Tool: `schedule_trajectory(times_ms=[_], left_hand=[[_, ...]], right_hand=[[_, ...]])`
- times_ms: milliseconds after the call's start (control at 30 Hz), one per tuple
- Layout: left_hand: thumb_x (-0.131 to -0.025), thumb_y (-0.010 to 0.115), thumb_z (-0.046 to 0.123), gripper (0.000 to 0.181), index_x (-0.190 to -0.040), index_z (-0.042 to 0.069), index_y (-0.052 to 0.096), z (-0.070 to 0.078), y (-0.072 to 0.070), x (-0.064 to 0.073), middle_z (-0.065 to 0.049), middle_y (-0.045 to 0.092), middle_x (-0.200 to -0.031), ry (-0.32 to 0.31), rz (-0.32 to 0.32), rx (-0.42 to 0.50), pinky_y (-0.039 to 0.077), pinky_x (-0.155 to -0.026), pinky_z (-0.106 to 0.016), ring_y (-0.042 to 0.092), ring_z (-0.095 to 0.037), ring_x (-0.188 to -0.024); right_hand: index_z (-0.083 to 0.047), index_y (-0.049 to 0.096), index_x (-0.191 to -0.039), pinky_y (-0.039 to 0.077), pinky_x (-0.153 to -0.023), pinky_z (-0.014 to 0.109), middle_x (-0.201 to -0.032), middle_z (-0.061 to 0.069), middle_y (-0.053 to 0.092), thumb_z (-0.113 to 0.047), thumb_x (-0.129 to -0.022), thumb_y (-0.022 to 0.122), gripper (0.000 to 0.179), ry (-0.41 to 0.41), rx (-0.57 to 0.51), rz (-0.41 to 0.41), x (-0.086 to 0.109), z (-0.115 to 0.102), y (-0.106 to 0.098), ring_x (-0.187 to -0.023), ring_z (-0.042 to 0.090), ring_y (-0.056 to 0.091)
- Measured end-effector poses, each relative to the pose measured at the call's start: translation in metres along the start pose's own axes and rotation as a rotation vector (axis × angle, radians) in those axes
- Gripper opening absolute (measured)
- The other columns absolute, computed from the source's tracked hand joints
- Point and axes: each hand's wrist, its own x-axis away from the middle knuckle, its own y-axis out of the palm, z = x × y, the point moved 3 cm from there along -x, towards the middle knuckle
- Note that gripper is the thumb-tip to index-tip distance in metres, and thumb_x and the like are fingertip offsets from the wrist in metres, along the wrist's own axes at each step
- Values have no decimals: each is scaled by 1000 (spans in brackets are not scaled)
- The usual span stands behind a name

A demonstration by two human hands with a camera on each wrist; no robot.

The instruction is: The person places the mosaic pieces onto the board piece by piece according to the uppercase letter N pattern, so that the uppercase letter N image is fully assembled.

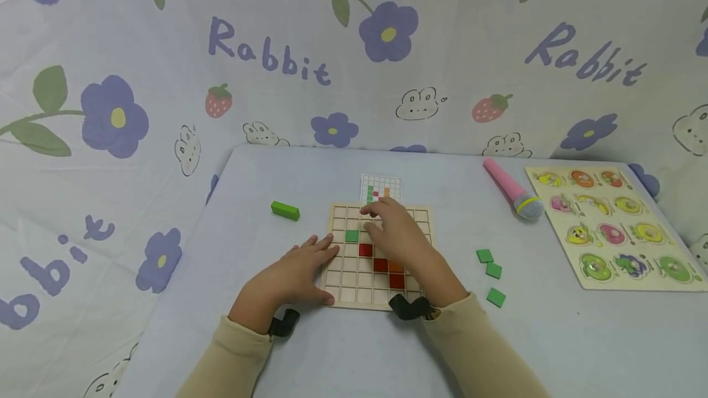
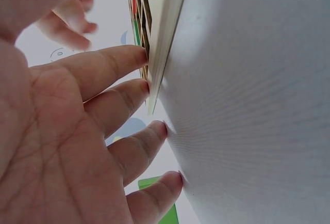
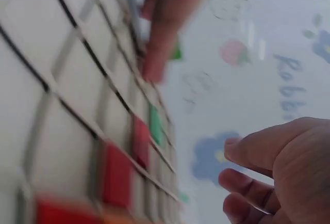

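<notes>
A wooden grid board (image 1: 335, 281) lies on the table, and my left hand (image 1: 301, 272) rests at its left edge with fingers spread. In the left wrist view, two fingertips touch the board's side. Above the board hovers my right hand (image 1: 395, 229), fingers loosely bent; the right wrist view shows nothing between thumb and fingers. A green tile (image 1: 352, 236) and red tiles (image 1: 365, 250) run diagonally across the grid cells. An orange tile (image 1: 396, 266) is partly hidden by the right wrist. Beyond the board lies a pattern card (image 1: 380, 184), its lower part covered by the hand.
Left of the board lies a green block (image 1: 285, 210). To the right are three loose green tiles (image 1: 494, 270), a pink toy microphone (image 1: 511, 192) and a fruit puzzle board (image 1: 601, 220). A printed cloth (image 1: 354, 103) hangs behind the table.
</notes>
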Motion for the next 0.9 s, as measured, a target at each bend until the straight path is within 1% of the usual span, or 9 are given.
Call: schedule_trajectory(times_ms=[67, 133, 267, 367, 467, 567, 667, 767, 900], left_hand=[[-86, 95, 36, 100, -169, 17, 43, 1, 0, 0, -3, 24, -183, -4, 1, -1, 20, -138, -58, 16, -34, -171], [-86, 95, 35, 100, -169, 17, 43, 2, 0, 0, -3, 24, -183, -3, 2, 0, 19, -138, -58, 16, -34, -171], [-86, 94, 35, 100, -169, 16, 43, 2, -2, 2, -4, 23, -183, -3, -1, 6, 19, -138, -58, 16, -34, -171], [-86, 94, 34, 100, -170, 15, 42, 1, -3, 4, -4, 23, -183, -11, -6, 7, 20, -138, -58, 16, -34, -171], [-86, 94, 35, 102, -170, 14, 40, 0, -2, 5, -3, 23, -183, -18, -11, -1, 21, -138, -58, 16, -34, -171], [-86, 94, 37, 104, -171, 14, 38, 0, -1, 4, -2, 22, -183, -28, -10, -9, 21, -138, -57, 16, -33, -171], [-86, 94, 39, 109, -172, 13, 34, -1, -1, 4, -3, 22, -183, -43, 1, -7, 21, -138, -56, 15, -33, -171], [-85, 95, 41, 114, -174, 11, 30, -1, 0, 3, -5, 22, -183, -68, 5, -2, 21, -138, -55, 15, -32, -171], [-83, 96, 42, 118, -174, 10, 28, 0, 0, 3, -6, 24, -182, -82, 1, -3, 21, -138, -55, 15, -34, -171]], right_hand=[[-11, 71, -141, 58, -109, 51, -143, 10, 64, -19, -109, 66, 33, 23, -18, 36, 8, 9, -17, -122, 32, 64], [-10, 71, -140, 58, -105, 50, -140, 11, 63, -17, -110, 65, 32, 51, -8, 72, 18, 24, -33, -117, 32, 62], [-7, 70, -139, 57, -96, 49, -138, 16, 64, -12, -110, 62, 31, 92, 48, 129, 38, 64, -64, -112, 33, 60], [-4, 70, -140, 55, -91, 50, -138, 20, 64, -9, -109, 61, 32, 135, 91, 126, 56, 95, -83, -110, 34, 61], [-3, 68, -141, 56, -92, 53, -139, 23, 63, -10, -109, 61, 34, 198, 119, 89, 76, 123, -96, -111, 36, 61], [-1, 67, -143, 58, -90, 52, -140, 26, 62, -12, -109, 62, 36, 263, 111, 43, 93, 143, -101, -111, 37, 61], [-1, 68, -142, 58, -83, 45, -135, 26, 63, -15, -107, 66, 38, 289, 92, 15, 106, 155, -99, -107, 35, 60], [-2, 71, -138, 54, -79, 38, -129, 24, 64, -17, -104, 73, 38, 279, 93, 25, 112, 160, -95, -103, 33, 60], [-3, 73, -135, 54, -82, 42, -126, 22, 64, -18, -102, 76, 36, 277, 118, 53, 113, 162, -89, -103, 33, 60]])
